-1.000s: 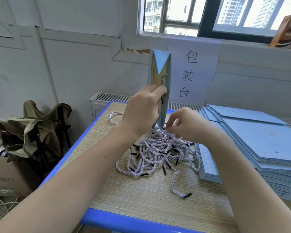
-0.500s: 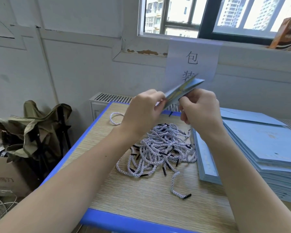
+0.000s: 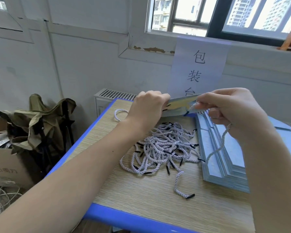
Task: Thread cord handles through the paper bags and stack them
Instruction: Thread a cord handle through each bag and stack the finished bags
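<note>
A flat light-blue paper bag [image 3: 181, 105] is held edge-on above the table, its yellowish inside showing. My left hand [image 3: 149, 109] pinches its left end. My right hand [image 3: 228, 109] grips the bag's right end and a white twisted cord [image 3: 220, 145], whose black tip sits at the bag's edge; the cord's rest hangs down past my wrist. Below lies a tangled pile of white cords with black tips [image 3: 165, 147]. A stack of flat blue bags [image 3: 225, 157] lies to the right of the pile.
The wood-grain table [image 3: 141, 195] has a blue rim. One loose cord [image 3: 119, 114] lies at the far left corner. A folded olive chair [image 3: 39, 121] and a cardboard box [image 3: 5, 167] stand on the floor to the left. A paper sign [image 3: 196, 68] hangs on the wall.
The bag went from upright to lying nearly level between both hands. My right hand left the cord pile, rose with one cord and brought its tip to the bag's edge.
</note>
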`<state>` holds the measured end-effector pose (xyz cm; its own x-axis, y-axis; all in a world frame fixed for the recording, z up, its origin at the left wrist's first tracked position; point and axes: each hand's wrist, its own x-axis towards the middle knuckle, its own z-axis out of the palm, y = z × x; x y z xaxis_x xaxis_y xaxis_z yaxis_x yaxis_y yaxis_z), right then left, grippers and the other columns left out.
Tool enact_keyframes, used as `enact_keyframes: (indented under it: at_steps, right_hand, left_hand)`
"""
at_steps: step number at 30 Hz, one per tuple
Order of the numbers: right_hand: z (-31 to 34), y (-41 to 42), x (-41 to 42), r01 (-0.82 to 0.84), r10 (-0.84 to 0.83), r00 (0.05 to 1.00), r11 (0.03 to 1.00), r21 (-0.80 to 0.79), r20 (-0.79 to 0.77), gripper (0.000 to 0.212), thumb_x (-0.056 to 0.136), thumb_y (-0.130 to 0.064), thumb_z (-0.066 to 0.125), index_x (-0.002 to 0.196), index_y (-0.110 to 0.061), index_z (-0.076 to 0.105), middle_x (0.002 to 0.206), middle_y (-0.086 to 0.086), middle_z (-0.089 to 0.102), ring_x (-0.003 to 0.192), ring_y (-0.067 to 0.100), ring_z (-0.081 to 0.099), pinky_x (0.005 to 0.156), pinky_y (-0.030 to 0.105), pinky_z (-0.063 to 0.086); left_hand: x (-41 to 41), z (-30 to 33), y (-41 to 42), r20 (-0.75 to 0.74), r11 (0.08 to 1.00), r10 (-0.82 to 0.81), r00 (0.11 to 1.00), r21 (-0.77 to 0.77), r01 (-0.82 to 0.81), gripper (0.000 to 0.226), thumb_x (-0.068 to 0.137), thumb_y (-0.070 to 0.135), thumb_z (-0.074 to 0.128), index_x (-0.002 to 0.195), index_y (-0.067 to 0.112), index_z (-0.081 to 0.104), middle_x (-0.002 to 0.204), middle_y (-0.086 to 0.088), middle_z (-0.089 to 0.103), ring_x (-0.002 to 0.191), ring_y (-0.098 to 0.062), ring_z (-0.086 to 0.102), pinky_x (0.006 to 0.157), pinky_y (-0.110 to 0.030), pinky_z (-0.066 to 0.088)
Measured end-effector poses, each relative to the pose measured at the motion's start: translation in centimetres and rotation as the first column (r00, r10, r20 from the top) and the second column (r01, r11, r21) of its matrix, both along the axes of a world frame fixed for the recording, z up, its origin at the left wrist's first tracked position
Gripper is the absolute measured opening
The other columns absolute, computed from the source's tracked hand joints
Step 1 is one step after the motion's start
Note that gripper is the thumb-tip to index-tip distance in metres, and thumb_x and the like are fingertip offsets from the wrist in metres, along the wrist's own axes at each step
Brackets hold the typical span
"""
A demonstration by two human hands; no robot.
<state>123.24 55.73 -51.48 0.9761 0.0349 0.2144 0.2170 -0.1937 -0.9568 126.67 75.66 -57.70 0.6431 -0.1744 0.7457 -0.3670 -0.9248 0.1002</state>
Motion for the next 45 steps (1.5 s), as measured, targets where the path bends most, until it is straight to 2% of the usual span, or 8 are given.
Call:
enact_keyframes:
  at_steps: [4,10,15,18,22,30,41,45]
  right_hand:
    - [0.0,0.0,0.0,-0.032,0.029,0.997,0.999,0.035,0.066,0.017,0.082,-0.008,0.079,0.088,0.003,0.066,0.075,0.016,0.074,0.042,0.015,0.043,0.037,0.02,0.032]
    - [-1.6,0.1,1.4,-0.024,0.01,0.999,0.946,-0.324,-0.045,0.011,0.089,0.003,0.066,0.097,-0.005,0.068,0.077,0.005,0.077,0.041,0.014,0.041,0.042,0.023,0.038]
    - [-2.7,-0.1,2.4,-0.008,0.005,1.0,0.878,-0.479,-0.008,0.018,0.088,-0.004,0.066,0.085,-0.017,0.079,0.06,-0.009,0.068,0.047,0.01,0.041,0.051,0.022,0.034]
    - [-3.0,-0.1,2.5,0.051,-0.002,0.996,0.856,-0.514,0.094,0.01,0.088,-0.015,0.071,0.081,-0.02,0.077,0.051,-0.012,0.056,0.044,0.004,0.042,0.049,0.021,0.036]
    - [-3.3,0.2,2.6,0.119,-0.003,0.979,0.818,-0.563,0.203,0.01,0.093,-0.019,0.065,0.086,-0.021,0.072,0.079,-0.001,0.066,0.059,0.013,0.049,0.048,0.019,0.041]
    - [-3.1,0.9,2.3,-0.005,0.134,0.966,0.863,-0.506,0.219,0.009,0.1,-0.012,0.056,0.094,-0.016,0.062,0.064,-0.012,0.051,0.042,-0.001,0.039,0.043,0.011,0.031]
    - [-3.5,1.1,2.4,-0.005,0.147,0.954,0.879,-0.476,0.261,0.011,0.098,-0.011,0.056,0.095,-0.018,0.064,0.077,-0.009,0.069,0.051,0.005,0.041,0.055,0.021,0.039]
    - [-3.4,1.0,2.4,-0.018,0.155,0.953,0.887,-0.462,0.26,0.016,0.096,-0.011,0.061,0.092,-0.021,0.073,0.076,-0.009,0.061,0.045,0.003,0.04,0.05,0.012,0.035]
  left_hand:
    - [-0.5,-0.2,-0.3,-0.198,0.98,-0.17,0.965,0.067,0.186,0.017,0.099,0.018,0.057,0.1,0.016,0.075,0.086,-0.001,0.059,0.083,-0.021,0.053,0.076,-0.03,0.032]
    - [-0.8,-0.1,0.5,-0.428,0.965,-0.217,0.878,0.043,0.259,0.014,0.093,0.007,0.057,0.097,0.005,0.071,0.11,-0.007,0.069,0.1,-0.023,0.06,0.089,-0.037,0.046]
    - [-1.5,0.7,1.1,-0.473,0.967,-0.209,0.856,0.03,0.252,0.033,0.093,0.008,0.056,0.118,0.023,0.071,0.112,0.001,0.07,0.097,-0.018,0.06,0.077,-0.024,0.038]
    - [-1.3,0.6,1.2,-0.425,0.966,-0.231,0.875,0.01,0.259,0.028,0.096,0.016,0.058,0.118,0.027,0.071,0.116,0.003,0.072,0.105,-0.02,0.064,0.088,-0.033,0.049]
    - [-1.3,0.9,1.3,-0.283,0.954,-0.294,0.913,-0.037,0.296,0.026,0.097,0.016,0.051,0.11,0.018,0.074,0.104,0.002,0.073,0.097,-0.024,0.065,0.083,-0.043,0.052]
    - [-1.1,1.5,1.8,0.121,0.965,-0.26,0.958,0.077,0.252,0.019,0.092,0.007,0.055,0.092,0.013,0.073,0.085,0.002,0.072,0.087,-0.029,0.061,0.09,-0.037,0.039]
    - [-1.4,1.6,1.7,-0.064,0.905,-0.415,0.907,0.07,0.419,0.018,0.091,0.012,0.056,0.092,0.009,0.074,0.085,-0.001,0.073,0.077,-0.025,0.066,0.076,-0.041,0.05]
    - [-1.3,1.5,1.8,0.099,0.944,-0.309,0.946,0.151,0.292,0.015,0.09,0.02,0.062,0.084,0.017,0.076,0.075,0.006,0.072,0.077,-0.024,0.062,0.074,-0.034,0.034]
